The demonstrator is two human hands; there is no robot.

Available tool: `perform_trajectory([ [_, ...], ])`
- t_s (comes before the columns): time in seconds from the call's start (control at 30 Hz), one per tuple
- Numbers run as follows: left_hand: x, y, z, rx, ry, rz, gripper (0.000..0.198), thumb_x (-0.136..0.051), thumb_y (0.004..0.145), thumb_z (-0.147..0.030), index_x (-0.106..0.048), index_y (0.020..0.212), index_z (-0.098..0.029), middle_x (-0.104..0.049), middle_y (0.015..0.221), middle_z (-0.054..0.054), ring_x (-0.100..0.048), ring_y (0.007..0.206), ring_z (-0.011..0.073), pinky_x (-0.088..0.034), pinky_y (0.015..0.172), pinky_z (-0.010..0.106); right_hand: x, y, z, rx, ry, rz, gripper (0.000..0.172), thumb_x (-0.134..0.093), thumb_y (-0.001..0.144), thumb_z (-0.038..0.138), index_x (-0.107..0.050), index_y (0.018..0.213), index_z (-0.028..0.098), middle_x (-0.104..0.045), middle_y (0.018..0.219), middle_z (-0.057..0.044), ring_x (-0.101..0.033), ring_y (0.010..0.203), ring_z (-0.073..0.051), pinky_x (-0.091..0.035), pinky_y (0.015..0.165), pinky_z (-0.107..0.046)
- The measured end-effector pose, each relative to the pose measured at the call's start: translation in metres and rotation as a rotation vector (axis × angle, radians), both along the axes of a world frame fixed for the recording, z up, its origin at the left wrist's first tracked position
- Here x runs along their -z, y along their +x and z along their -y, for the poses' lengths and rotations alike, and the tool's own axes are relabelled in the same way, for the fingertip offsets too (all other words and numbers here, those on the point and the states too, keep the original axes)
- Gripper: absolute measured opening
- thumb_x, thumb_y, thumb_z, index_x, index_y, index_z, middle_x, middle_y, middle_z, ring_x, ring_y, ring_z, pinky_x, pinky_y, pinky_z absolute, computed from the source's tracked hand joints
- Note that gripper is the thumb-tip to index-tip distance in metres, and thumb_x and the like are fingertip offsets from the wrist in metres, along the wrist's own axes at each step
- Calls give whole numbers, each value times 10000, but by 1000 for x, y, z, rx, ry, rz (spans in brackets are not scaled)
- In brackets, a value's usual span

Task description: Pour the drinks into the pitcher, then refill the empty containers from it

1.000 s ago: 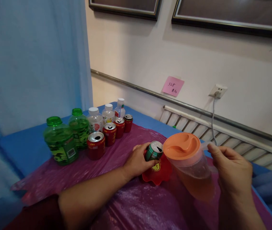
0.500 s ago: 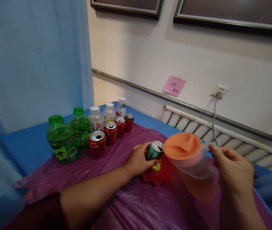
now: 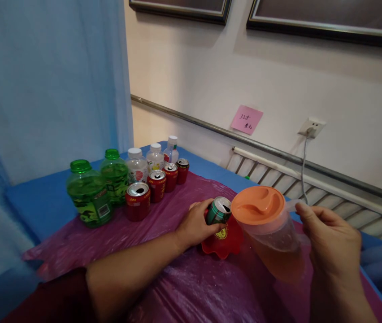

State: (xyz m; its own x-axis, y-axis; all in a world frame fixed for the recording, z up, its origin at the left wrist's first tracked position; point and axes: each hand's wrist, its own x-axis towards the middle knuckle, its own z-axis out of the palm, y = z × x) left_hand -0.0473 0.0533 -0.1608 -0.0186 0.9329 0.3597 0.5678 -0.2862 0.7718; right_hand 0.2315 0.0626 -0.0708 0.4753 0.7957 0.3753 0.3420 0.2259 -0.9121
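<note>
My left hand [image 3: 199, 228] is wrapped round an opened green drink can [image 3: 220, 210], which leans a little over a red scallop-edged dish [image 3: 223, 251] with a yellow emblem. My right hand [image 3: 334, 240] grips the handle of a clear plastic pitcher [image 3: 275, 255]. The pitcher is tilted, its orange lid [image 3: 260, 205] close to the can's top. Amber liquid fills part of it. No stream of liquid between pitcher and can is visible. The dish is partly hidden by my left hand and the can.
Several opened red cans [image 3: 138, 202] stand in a slanting row to the left. Behind them are white-capped bottles [image 3: 137, 167] and two green jugs [image 3: 89, 197]. Purple plastic sheeting [image 3: 164, 287] covers part of the blue surface [image 3: 43, 186]. A radiator [image 3: 285, 188] and plugged cable [image 3: 302, 166] are by the wall.
The whole view has shifted slightly. Both hands keep their holds, and the pitcher and green can stay almost as they were relative to each other.
</note>
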Motion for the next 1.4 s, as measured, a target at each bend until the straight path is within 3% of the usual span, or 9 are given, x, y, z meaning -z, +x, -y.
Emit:
perform_trajectory([
  [0.47,0,0,1,-11,0,-4,717,-904,669,-362,-648,1331,-255,-739,1279,63,-654,1187,339,-489,1041,453,-2,-3,4,-2,-13,7,549,-850,606,715,-708,718,197,-498,591,51,-396,591,-116,-272,514,-273],
  [1.4,2,1,1,-6,-70,-25,754,-891,671,-434,-630,1354,-250,-729,1295,60,-634,1199,338,-484,1056,457,0,0,3,9,-12,18,518,-859,622,683,-725,757,201,-529,610,41,-428,577,-120,-294,488,-261],
])
